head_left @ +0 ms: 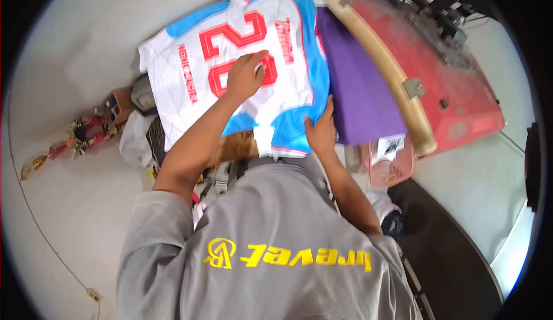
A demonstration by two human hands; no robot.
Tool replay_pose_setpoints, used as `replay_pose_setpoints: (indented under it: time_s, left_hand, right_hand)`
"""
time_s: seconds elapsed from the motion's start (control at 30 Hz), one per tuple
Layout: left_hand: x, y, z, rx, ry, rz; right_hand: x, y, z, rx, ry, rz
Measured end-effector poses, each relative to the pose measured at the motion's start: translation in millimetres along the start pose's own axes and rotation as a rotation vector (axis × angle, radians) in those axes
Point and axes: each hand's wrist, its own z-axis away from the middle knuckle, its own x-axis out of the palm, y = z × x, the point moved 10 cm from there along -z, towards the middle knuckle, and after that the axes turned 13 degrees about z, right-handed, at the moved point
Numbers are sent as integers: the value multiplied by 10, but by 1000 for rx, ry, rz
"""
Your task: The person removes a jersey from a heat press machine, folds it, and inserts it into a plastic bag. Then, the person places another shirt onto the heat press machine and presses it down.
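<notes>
A white and light-blue sports jersey (173,84) with red numbers and lettering is spread out in front of me. My left hand (247,77) rests on the red digit in its middle, fingers stretched forward and thumb apart. At the jersey's lower right edge lies my right hand (322,129), thumb spread from the fingers, touching the blue part. Just right of that hand is purple fabric (363,84), partly under the jersey.
Beyond the purple fabric stands a red machine panel (455,95) with a cream edge strip (386,67) and a metal latch (413,87). A pink plastic basket (391,173) sits below it. On the left are a cardboard box (122,104) and a white bag (135,138).
</notes>
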Motion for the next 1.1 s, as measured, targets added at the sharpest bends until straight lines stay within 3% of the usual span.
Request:
replay_pose_setpoints:
  time_s: [0.07, 0.1, 0.23, 0.27, 0.33, 0.4, 0.5, 0.63, 0.73, 0.8, 0.83, 0.93, 1.0, 1.07, 1.1]
  left_hand:
    - [-134, -27, 820, 66, -29, -44]
    - [-245, -92, 1196, 61, -9, -13]
    - [-844, -403, 2356, -93, 154, -147]
    - [-963, -470, 2535, -142, 162, -171]
    - [-1112, -594, 2749, -235, 144, -180]
    - [-1119, -587, 2755, -223, 104, -125]
    - [-888, -321, 2488, -41, 44, -61]
    - [-186, 156, 2121, 235, -199, -50]
    - [312, 338, 1990, 298, -291, 72]
    - [562, 395, 1934, 355, -296, 5]
    - [621, 419, 1904, 350, -301, 20]
    - [676, 457, 1862, 311, -309, 59]
    - [693, 424, 1848, 272, -308, 55]
    - [679, 390, 1820, 250, -243, 66]
    - [693, 349, 1783, 208, -237, 111]
  right_hand:
    - [128, 162, 197, -34, 78, 4]
    - [125, 193, 283, 41, 1, -49]
    - [303, 565, 547, 97, 46, 60]
    - [314, 664, 605, 193, 55, 72]
    - [486, 886, 644, 275, -46, 102]
    - [558, 960, 683, 239, 1, 45]
    - [685, 1053, 700, 165, 17, -14]
    - [332, 826, 851, 206, 92, -288]
    - [100, 690, 895, 224, 94, -244]
    - [-86, 561, 879, 129, 235, -208]
    - [-27, 566, 873, 270, 69, -385]
    - [-136, 514, 830, 294, 158, -466]
    - [-255, 98, 830, 423, 56, -774]
    - [99, 270, 767, 459, -188, -1133]
    - [67, 146, 701, 386, -183, -1143]
